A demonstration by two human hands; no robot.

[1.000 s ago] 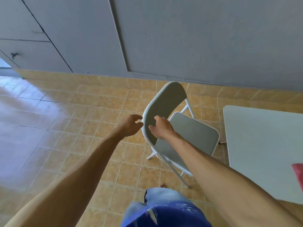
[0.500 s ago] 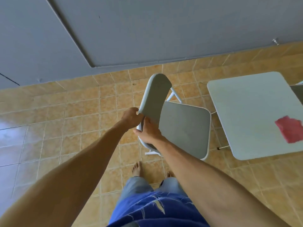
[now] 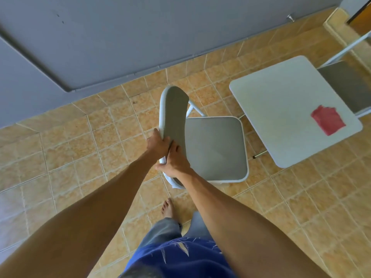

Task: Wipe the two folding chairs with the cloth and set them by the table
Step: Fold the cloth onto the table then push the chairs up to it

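A grey folding chair (image 3: 214,149) with a white frame stands unfolded on the tiled floor, its seat facing the white table (image 3: 281,101). My left hand (image 3: 157,144) grips the outer edge of the backrest. My right hand (image 3: 175,161) holds the backrest just below, from the seat side. A red cloth (image 3: 328,120) lies flat on the table's right part. A second grey folding chair (image 3: 349,85) stands on the table's far side, partly cut off by the frame's edge.
A grey wall (image 3: 140,37) with a baseboard runs along the back. Tan floor tiles (image 3: 80,147) stretch out to the left. My bare foot (image 3: 167,207) and trouser legs are right below the chair. A doorstop (image 3: 290,17) sits near the wall at top right.
My left hand has closed on the backrest. The chair now sits closer to the table, and my view has swung right, showing the cloth and the second chair.
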